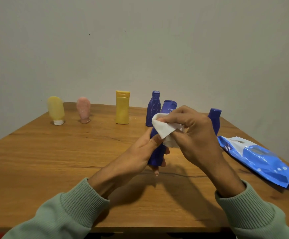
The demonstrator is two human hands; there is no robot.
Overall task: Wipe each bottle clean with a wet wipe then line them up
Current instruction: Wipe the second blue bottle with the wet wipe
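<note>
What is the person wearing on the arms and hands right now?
Both arms are in pale green knit: the left sleeve and right sleeve are each ribbed at the wrist. The left hand and right hand are bare, with no gloves, rings or watch visible.

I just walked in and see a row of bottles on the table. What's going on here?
A person is wiping a dark blue plastic bottle: the left hand grips its lower body, and the right hand holds a white wet wipe against its upper part. On the wooden table stand a pale yellow tube, a pink tube, a yellow flip-cap bottle, a second dark blue bottle and a third dark blue bottle. A blue wipe pack lies at the right.
</note>
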